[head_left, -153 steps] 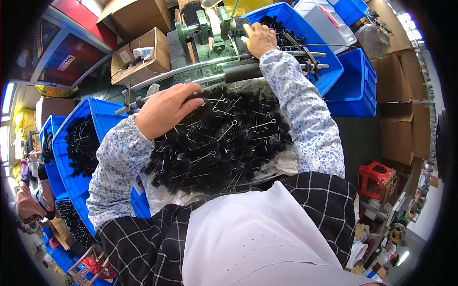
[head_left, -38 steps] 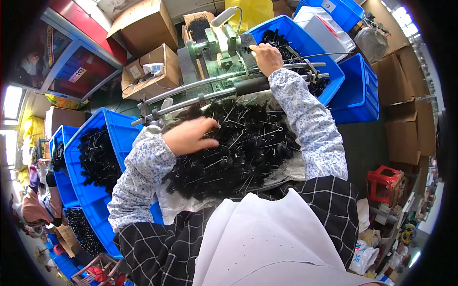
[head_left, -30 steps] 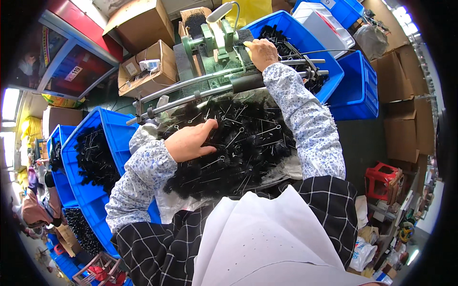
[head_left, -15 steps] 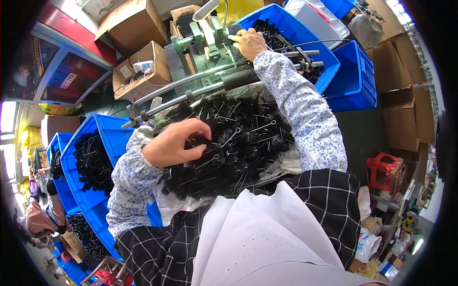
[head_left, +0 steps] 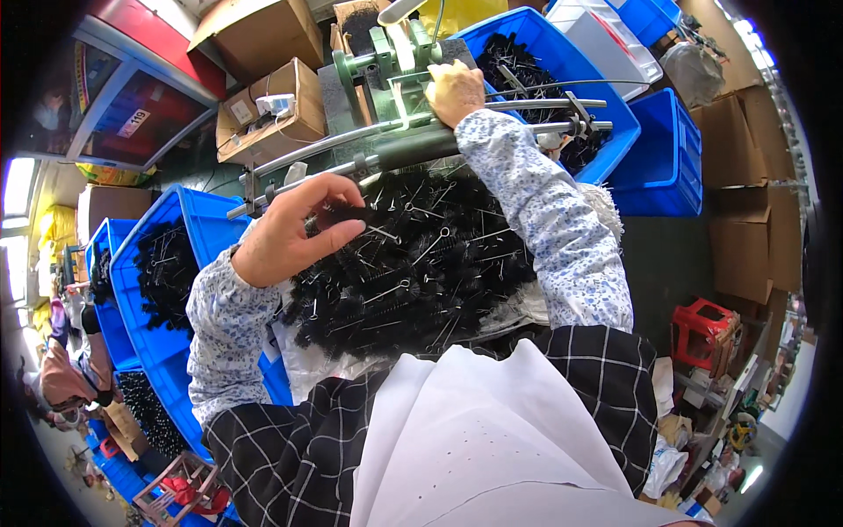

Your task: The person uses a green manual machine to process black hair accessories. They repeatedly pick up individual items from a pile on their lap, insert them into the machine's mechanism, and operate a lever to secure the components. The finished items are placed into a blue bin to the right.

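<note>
From my remote seat I see both forearms covered in loose sleeves of pale fabric printed with small blue flowers, gathered at the wrists. The left hand (head_left: 294, 230) and right hand (head_left: 455, 88) are bare (no gloves). Below, a black-and-white checked garment under a plain white apron.

Big blue bins (head_left: 167, 351) stand on the left, and more blue bins (head_left: 663, 149) sit on the right. Brown cardboard boxes (head_left: 272, 101) are stacked at the back, with more boxes (head_left: 746, 167) along the right side. A small red stool (head_left: 698, 329) stands on the dark floor (head_left: 654, 263). Bright light comes from the far left.
</note>
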`<act>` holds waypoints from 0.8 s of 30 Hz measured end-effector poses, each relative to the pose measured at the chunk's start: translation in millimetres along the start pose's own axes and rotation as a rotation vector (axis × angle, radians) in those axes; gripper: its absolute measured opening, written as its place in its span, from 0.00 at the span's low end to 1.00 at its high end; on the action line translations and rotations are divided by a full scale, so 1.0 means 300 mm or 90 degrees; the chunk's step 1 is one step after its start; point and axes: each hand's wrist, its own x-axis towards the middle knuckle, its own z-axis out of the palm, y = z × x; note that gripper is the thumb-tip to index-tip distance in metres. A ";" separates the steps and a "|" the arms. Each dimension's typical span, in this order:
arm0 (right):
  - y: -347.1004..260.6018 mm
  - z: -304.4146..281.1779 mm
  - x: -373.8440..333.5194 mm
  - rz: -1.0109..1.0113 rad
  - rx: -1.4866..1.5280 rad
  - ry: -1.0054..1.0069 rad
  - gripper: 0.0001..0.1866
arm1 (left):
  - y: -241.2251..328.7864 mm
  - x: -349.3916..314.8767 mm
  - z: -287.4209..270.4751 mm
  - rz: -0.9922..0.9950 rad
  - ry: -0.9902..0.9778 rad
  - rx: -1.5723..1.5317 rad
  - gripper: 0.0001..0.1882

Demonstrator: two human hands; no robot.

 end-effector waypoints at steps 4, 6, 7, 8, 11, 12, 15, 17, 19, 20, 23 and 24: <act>-0.035 0.025 0.000 -0.020 -0.016 0.026 0.13 | 0.004 0.028 -0.003 -0.031 -0.023 -0.021 0.13; -0.015 0.007 -0.003 -0.012 -0.026 0.034 0.11 | -0.013 0.034 -0.009 -0.011 -0.007 -0.017 0.12; -0.009 0.002 -0.005 -0.012 -0.027 0.036 0.10 | -0.018 0.026 -0.013 -0.014 0.001 -0.036 0.12; 0.011 -0.022 -0.010 -0.001 -0.047 0.025 0.10 | -0.026 0.017 -0.015 -0.001 0.031 -0.032 0.12; 0.130 -0.030 -0.014 0.009 -0.040 0.030 0.11 | -0.054 -0.004 -0.026 0.027 0.097 -0.033 0.11; 0.171 -0.025 -0.014 0.011 -0.041 0.025 0.11 | -0.057 -0.001 -0.025 0.028 0.107 -0.058 0.11; 0.246 -0.046 0.036 0.048 -0.003 -0.060 0.13 | -0.063 0.018 -0.017 0.034 0.126 -0.107 0.11; 0.285 -0.063 0.067 0.053 -0.054 -0.040 0.12 | -0.072 0.059 -0.008 0.045 0.112 -0.109 0.11; 0.305 -0.062 0.077 0.024 -0.083 -0.109 0.13 | -0.077 0.096 0.006 0.058 0.100 -0.095 0.11; 0.317 -0.063 0.081 -0.018 -0.084 -0.130 0.14 | -0.077 0.108 0.014 0.053 0.091 -0.083 0.11; 0.391 -0.140 0.091 -0.014 -0.174 -0.019 0.12 | -0.086 0.133 0.034 0.072 0.081 -0.051 0.11; 0.457 -0.177 0.089 0.059 -0.160 0.025 0.12 | -0.088 0.149 0.043 0.077 0.087 -0.038 0.11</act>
